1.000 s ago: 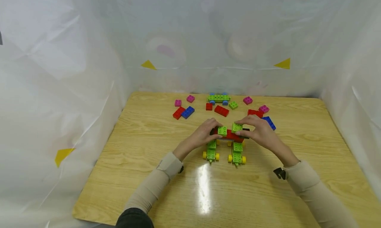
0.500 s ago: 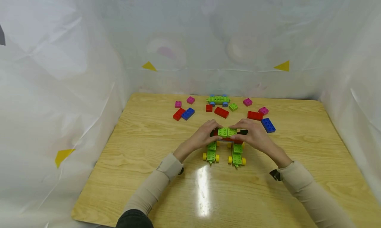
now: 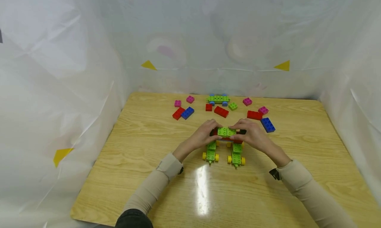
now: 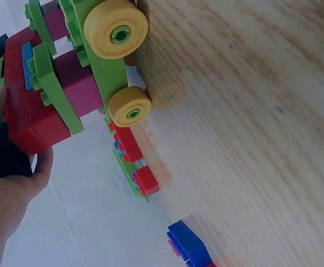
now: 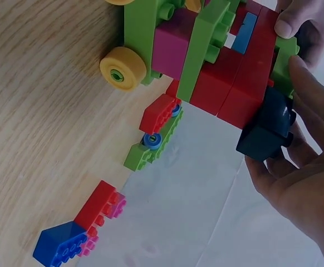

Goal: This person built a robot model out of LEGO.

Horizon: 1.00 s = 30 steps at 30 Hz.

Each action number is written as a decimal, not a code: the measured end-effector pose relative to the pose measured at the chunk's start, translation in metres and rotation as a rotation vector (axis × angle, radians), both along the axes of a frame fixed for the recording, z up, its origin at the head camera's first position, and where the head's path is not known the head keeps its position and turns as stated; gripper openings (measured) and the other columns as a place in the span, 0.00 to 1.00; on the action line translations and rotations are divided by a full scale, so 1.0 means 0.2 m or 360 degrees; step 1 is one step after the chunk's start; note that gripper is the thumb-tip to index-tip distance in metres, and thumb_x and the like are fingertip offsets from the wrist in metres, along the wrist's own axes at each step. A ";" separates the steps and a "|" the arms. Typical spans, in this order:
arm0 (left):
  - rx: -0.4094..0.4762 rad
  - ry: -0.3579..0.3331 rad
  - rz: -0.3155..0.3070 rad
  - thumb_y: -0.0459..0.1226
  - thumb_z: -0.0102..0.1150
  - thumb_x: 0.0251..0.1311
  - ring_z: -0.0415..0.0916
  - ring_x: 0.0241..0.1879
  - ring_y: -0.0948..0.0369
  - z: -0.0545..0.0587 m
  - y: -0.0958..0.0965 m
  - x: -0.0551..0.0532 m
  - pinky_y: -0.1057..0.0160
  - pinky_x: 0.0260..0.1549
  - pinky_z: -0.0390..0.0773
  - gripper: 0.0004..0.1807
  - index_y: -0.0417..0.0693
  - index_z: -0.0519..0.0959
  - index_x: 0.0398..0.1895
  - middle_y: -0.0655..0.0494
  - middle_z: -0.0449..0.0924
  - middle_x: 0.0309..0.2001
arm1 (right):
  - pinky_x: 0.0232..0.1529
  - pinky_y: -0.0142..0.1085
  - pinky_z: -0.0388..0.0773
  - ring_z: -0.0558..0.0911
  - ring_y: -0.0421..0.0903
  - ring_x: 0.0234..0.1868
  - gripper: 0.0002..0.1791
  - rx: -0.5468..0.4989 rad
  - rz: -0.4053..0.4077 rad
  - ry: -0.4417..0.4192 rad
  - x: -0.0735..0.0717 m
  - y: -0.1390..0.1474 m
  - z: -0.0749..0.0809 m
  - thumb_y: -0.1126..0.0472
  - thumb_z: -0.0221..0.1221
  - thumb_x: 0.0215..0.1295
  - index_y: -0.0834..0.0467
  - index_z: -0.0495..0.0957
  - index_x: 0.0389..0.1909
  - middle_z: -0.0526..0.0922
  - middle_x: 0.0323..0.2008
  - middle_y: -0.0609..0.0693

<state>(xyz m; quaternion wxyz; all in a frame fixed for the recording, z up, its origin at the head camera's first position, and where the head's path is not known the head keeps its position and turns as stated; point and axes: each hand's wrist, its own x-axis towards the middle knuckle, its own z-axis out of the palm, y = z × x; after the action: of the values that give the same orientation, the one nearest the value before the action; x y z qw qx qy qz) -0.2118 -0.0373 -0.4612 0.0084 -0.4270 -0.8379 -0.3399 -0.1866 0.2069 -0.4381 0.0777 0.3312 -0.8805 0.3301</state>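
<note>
In the head view, two light green bricks, the left one [image 3: 222, 132] and the right one [image 3: 231, 132], sit side by side on top of a red layer [image 3: 237, 141]. My left hand [image 3: 202, 134] pinches the left green brick, thumb at the near side, fingers behind. My right hand [image 3: 253, 134] pinches the right one likewise. A black brick [image 4: 9, 156] caps the left end, and another black brick [image 5: 266, 123] the right. Underneath, green plates and purple bricks [image 5: 174, 43] stand on two green wheeled bases, left [image 3: 211, 155] and right [image 3: 236, 158], with yellow wheels.
Behind the build lie a green base with blue wheels [image 3: 218, 100], a small red brick [image 3: 209, 107], a long red brick [image 3: 221, 112] and a small green brick [image 3: 233, 106]. Blue bricks lie at left [image 3: 188, 113] and right [image 3: 268, 125], near red and pink ones. White sheeting surrounds the wooden table [image 3: 143, 128].
My right hand has moved left and down with its green brick, from above the red layer to beside the other green brick. The left hand has stayed in place.
</note>
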 end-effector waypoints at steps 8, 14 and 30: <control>0.0016 -0.0005 -0.0003 0.38 0.63 0.62 0.70 0.43 0.54 0.00 0.00 0.00 0.63 0.42 0.69 0.18 0.40 0.74 0.53 0.50 0.73 0.46 | 0.26 0.32 0.71 0.74 0.46 0.28 0.17 0.0014 0.0064 0.0023 -0.01 -0.01 0.03 0.64 0.72 0.50 0.62 0.85 0.43 0.80 0.34 0.48; 0.0037 0.0008 0.0013 0.37 0.63 0.61 0.68 0.41 0.57 -0.01 0.00 0.01 0.64 0.41 0.69 0.18 0.40 0.74 0.52 0.51 0.73 0.45 | 0.26 0.32 0.70 0.74 0.47 0.28 0.17 0.0047 0.0094 0.0019 -0.02 -0.01 0.03 0.64 0.72 0.50 0.62 0.85 0.43 0.80 0.33 0.47; -0.0001 -0.0109 0.0052 0.38 0.62 0.62 0.65 0.40 0.60 0.00 0.00 0.01 0.65 0.39 0.67 0.18 0.42 0.73 0.53 0.52 0.72 0.45 | 0.26 0.32 0.70 0.73 0.45 0.29 0.18 0.0088 0.0111 -0.0013 -0.03 -0.01 0.05 0.63 0.72 0.50 0.62 0.85 0.44 0.80 0.33 0.47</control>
<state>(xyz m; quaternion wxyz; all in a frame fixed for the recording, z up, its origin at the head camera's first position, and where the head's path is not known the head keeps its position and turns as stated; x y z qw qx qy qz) -0.2102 -0.0368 -0.4619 -0.0148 -0.4013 -0.8447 -0.3537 -0.1929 0.2043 -0.4289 0.0533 0.3624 -0.8775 0.3096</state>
